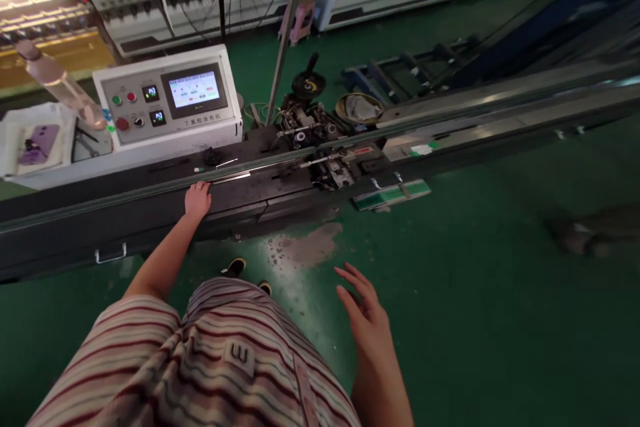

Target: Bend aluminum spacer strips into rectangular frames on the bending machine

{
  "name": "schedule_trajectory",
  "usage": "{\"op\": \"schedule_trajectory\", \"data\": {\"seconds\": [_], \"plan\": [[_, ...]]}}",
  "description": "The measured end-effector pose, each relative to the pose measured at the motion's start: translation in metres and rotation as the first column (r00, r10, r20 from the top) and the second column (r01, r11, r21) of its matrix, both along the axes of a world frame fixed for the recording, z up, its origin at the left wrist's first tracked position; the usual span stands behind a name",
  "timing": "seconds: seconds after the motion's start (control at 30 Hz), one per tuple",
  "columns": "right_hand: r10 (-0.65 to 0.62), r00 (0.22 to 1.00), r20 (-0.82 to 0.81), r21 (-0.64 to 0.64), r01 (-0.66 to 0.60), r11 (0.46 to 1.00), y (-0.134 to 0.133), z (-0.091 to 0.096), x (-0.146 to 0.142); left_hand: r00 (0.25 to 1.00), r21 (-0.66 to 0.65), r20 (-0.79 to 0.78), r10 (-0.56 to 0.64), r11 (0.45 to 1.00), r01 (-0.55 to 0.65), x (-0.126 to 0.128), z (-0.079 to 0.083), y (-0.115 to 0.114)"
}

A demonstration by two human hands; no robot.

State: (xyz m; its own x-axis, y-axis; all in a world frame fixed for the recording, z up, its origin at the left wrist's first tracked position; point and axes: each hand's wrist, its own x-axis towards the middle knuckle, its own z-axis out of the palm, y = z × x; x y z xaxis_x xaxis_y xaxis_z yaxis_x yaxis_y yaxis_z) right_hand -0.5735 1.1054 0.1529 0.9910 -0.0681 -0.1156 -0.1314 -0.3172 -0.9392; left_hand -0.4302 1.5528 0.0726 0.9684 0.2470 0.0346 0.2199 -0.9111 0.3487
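Observation:
My left hand (199, 200) is at the dark bed (235, 193) of a long machine, with its fingers closed at the near end of a thin, shiny metal strip (233, 178). A narrow rail (150, 181) runs along the bed just beyond those fingers. My right hand (364, 303) hangs over the green floor, fingers apart and nothing in them. Ahead of it, to the right of my left hand, sits a mechanical head (325, 147) with rods and a black handwheel (309, 85).
A white control box (170, 97) with a lit screen stands behind the bed. Left of it are a clear bottle (63, 83) and a purple phone (41, 143). A green-and-white flat piece (393, 195) juts from the near edge. A pink stool (299, 20) stands farther back.

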Motion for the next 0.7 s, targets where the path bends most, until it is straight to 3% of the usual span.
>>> {"op": "schedule_trajectory", "data": {"seconds": [0.2,0.47,0.6,0.7], "plan": [[0.018,0.999,0.049,-0.023,-0.017,1.000,-0.019,-0.006,0.009,0.996,0.063,0.040,0.074,0.995,-0.077,0.006,-0.009,-0.007],[0.034,0.999,0.040,-0.032,-0.033,0.999,-0.030,-0.011,0.016,0.985,0.019,0.092,0.146,0.989,-0.148,0.008,-0.015,-0.009],[0.051,0.997,0.064,-0.054,-0.047,0.997,-0.033,-0.011,0.021,0.980,-0.036,0.122,0.158,0.987,-0.155,0.005,-0.005,-0.012],[0.052,0.996,0.078,-0.060,-0.048,0.997,-0.032,-0.010,0.025,0.975,-0.086,0.177,0.131,0.989,-0.117,-0.003,0.014,-0.019]]}}
